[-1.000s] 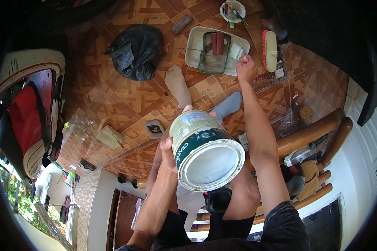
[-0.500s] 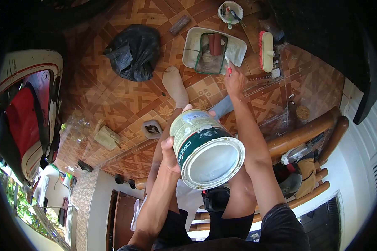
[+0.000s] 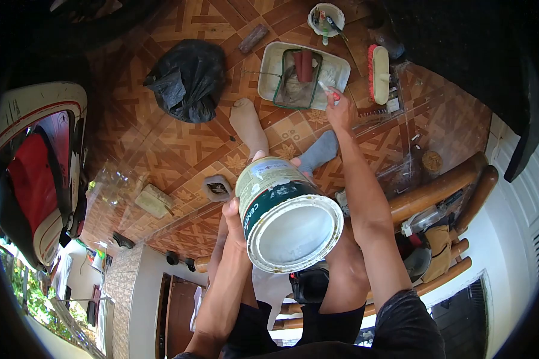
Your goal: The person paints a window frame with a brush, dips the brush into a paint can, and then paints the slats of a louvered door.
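Note:
My left hand (image 3: 236, 222) grips the side of a paint can (image 3: 275, 190), its fingers partly hidden behind it. The can has a cream and dark green label and is tilted above my lap. Its round end faces me, with a paint-spattered rim and a whitish surface inside. Farther out, my right hand (image 3: 342, 112) is closed on a small red-handled paintbrush (image 3: 329, 88) with a whitish tip. That tip is over the right part of a white paint tray (image 3: 340, 64). Inside the tray lie a dark-framed mesh (image 3: 291, 94) and a reddish-brown roller (image 3: 303, 64).
A red-bristled scrub brush (image 3: 379, 75) lies right of the tray, and a white tub (image 3: 326, 19) with small tools stands behind it. A black plastic bag (image 3: 188, 81) rests on the tiled floor at left. A bamboo bench (image 3: 425, 185) is to my right.
The can has shifted slightly left and down in view. My right hand has moved slightly right, with the brush tip lower over the tray. More of my grey-socked foot shows.

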Available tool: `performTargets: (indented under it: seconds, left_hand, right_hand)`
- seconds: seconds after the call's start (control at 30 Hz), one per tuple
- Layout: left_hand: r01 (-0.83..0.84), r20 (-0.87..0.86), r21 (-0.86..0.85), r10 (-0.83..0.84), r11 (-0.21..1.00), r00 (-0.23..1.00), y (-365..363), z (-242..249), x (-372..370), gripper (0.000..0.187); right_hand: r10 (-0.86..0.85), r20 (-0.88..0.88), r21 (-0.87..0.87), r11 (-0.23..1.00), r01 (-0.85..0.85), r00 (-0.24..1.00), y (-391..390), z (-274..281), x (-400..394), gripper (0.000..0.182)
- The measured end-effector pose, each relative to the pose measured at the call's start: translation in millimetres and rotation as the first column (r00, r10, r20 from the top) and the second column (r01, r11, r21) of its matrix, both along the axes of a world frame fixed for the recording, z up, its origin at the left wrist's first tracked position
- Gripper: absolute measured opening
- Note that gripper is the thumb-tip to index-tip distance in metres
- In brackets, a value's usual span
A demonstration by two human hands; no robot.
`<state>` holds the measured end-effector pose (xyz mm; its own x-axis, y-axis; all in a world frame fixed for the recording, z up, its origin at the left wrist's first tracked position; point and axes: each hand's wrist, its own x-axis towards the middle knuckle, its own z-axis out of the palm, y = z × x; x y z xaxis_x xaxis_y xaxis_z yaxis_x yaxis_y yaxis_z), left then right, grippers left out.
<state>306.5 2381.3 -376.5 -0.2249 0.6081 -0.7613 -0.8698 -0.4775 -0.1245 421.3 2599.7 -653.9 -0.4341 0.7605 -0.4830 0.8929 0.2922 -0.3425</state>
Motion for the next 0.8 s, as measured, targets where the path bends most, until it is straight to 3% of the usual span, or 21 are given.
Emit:
performTargets:
  seconds: [0.1,0.2,0.3,0.43,0.53,0.6,0.73,0.8]
  left_hand:
    - [0.007,-0.012,0.032,-0.006,0.999,1.000,-2,-3,1,0.100]
    - [0.018,-0.007,0.039,-0.018,0.999,1.000,-3,-5,1,0.100]
    - [0.040,0.005,0.016,-0.040,0.999,0.999,-4,-3,-2,0.102]
    - [0.025,0.001,0.042,-0.025,0.999,1.000,-3,-3,-2,0.101]
    - [0.016,0.002,0.030,-0.016,0.999,1.000,-3,-3,-2,0.100]
    - [0.016,0.008,0.014,-0.016,1.000,1.000,-3,-2,-1,0.100]
    - [0.023,0.021,0.004,-0.023,1.000,1.000,-2,-3,-3,0.101]
    - [0.021,0.020,0.004,-0.021,1.000,1.000,1,-4,-3,0.100]
  right_hand:
    - [-0.079,-0.096,0.027,0.996,0.082,0.992,6,7,7,0.028]
    - [-0.369,-0.425,-0.129,0.928,0.349,0.827,10,17,7,0.029]
    - [-0.637,-0.482,-0.316,0.767,0.559,0.602,13,21,-6,0.032]
    - [-0.767,-0.412,-0.445,0.640,0.627,0.492,9,-15,-7,0.034]
    - [-0.666,-0.440,-0.271,0.738,0.617,0.603,5,-49,7,0.033]
    - [-0.567,-0.338,-0.129,0.818,0.560,0.751,1,-44,5,0.031]
    - [-0.366,-0.113,0.098,0.921,0.377,0.924,1,-31,-6,0.027]
    - [-0.217,-0.140,0.276,0.928,0.249,0.966,-5,-33,-9,0.026]
